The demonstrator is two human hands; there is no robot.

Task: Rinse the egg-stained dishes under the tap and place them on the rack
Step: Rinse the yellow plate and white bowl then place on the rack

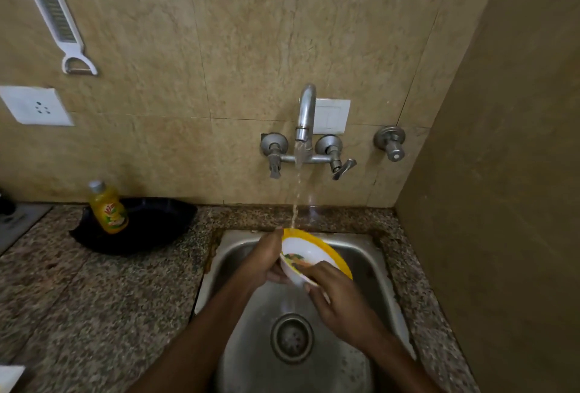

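Observation:
A white bowl (309, 251) with a yellow rim and a printed picture inside is held tilted over the steel sink (361, 254). My left hand (262, 262) grips its left edge. My right hand (337, 294) holds its lower right side, with fingers reaching over the rim into the bowl. Water runs from the wall tap (305, 116) in a thin stream onto the bowl's far rim. The rack is not in view.
A yellow dish-soap bottle (108, 209) stands in a black tray (150, 229) on the granite counter (94, 298) left of the sink. The sink drain (292, 337) lies below my hands. A tiled side wall (502, 204) closes the right. A peeler (59, 22) hangs on the wall.

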